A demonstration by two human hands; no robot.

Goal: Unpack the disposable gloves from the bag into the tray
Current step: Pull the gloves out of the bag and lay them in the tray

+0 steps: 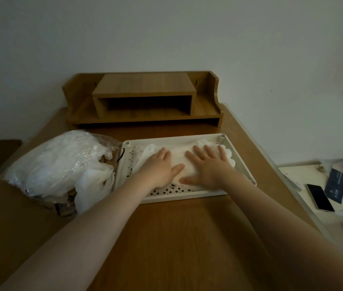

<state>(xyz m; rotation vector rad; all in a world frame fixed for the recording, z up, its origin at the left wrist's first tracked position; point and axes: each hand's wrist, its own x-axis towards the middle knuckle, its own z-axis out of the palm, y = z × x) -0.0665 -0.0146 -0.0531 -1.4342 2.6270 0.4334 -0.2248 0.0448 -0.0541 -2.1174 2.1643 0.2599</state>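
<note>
While both grips (160,166) (208,168) press flat, fingers straight, gloves (179,159) lie beneath, prob. stacked, in tray (187,195)

No legible text anywhere.

The single head view is looking forward and down from above, sitting close behind the left hand (162,168) and right hand (208,166), facing the wall (166,34) beyond them.

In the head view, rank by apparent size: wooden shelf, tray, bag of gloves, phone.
1. Wooden shelf
2. Tray and bag of gloves: look alike, and the bag's edges are unclear, so unranked
3. Phone
</note>
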